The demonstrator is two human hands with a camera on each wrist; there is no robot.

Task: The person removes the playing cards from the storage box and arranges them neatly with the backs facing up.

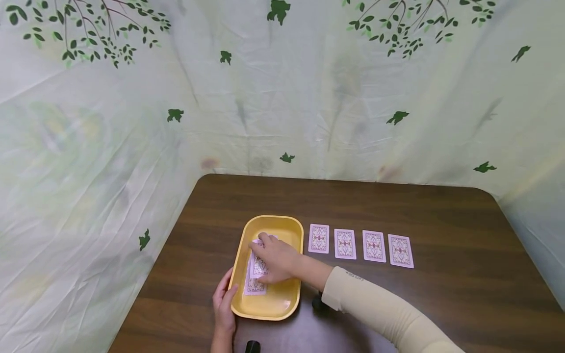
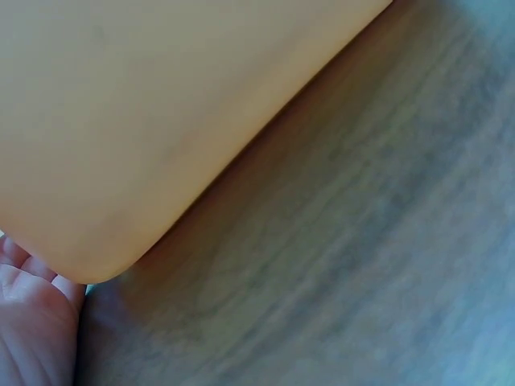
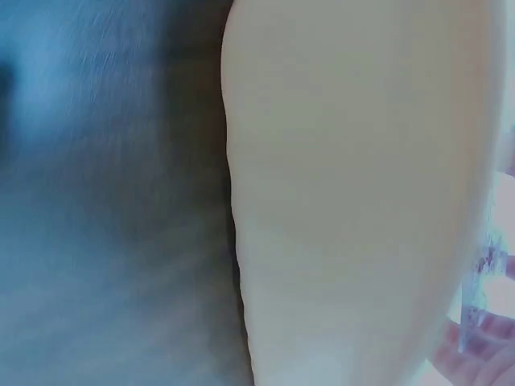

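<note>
A yellow tray [image 1: 282,306] stands on the table with patterned-back playing cards inside. My left hand [image 1: 224,304] grips its left side, the thumb over the rim; the left wrist view shows the tray's outer wall [image 2: 161,137] by that palm. My right hand [image 1: 278,260] reaches into the tray and holds a playing card [image 1: 259,266] between fingers and thumb. Another card [image 1: 255,287] lies under it, partly hidden. At the right wrist view's edge, fingers [image 3: 483,350] and a card [image 3: 485,269] show beyond the tray's wall [image 3: 346,185].
Face-down cards lie in a row right of the tray, from the nearest card [image 1: 319,239] to the far right card [image 1: 400,251]. A black object [image 1: 253,347] sits at the front edge, and another dark object [image 1: 319,303] lies under the right forearm. A leaf-patterned curtain [image 1: 309,98] hangs behind the table.
</note>
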